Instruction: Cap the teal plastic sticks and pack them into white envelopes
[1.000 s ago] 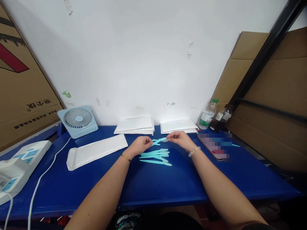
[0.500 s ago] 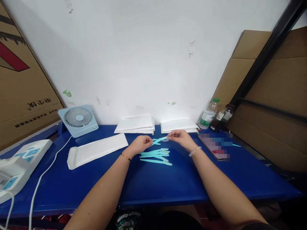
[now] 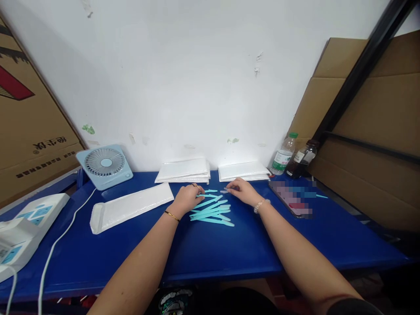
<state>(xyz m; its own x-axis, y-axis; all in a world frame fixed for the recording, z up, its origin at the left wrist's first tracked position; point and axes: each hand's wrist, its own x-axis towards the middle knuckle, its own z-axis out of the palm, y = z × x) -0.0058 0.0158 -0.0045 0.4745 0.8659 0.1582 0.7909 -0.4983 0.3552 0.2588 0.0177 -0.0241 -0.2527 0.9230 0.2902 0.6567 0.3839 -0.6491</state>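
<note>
Several thin turquoise sticks [image 3: 211, 214] lie in a loose, crossing pile on the blue table [image 3: 229, 253]. My left hand [image 3: 190, 197] is at the upper left of the pile, its fingers closed around the end of a turquoise stick. Another stick [image 3: 211, 191] shows just beyond its fingertips. To the right, my right hand [image 3: 239, 190] pinches a small translucent piece [image 3: 224, 191] between thumb and finger, just above the table. The two hands are a short way apart.
A white padded envelope [image 3: 134, 205] lies at the left, near a blue fan [image 3: 105, 164] and a white device [image 3: 33, 232]. Two stacks of envelopes [image 3: 183, 170] [image 3: 243, 169] rest against the wall. Two bottles [image 3: 284, 155] and a partly blurred phone [image 3: 285, 199] are at the right.
The turquoise stick that was between my hands is no longer at my right hand, where the translucent piece remains. My left hand has moved slightly left, and another stick lies on the pile.
</note>
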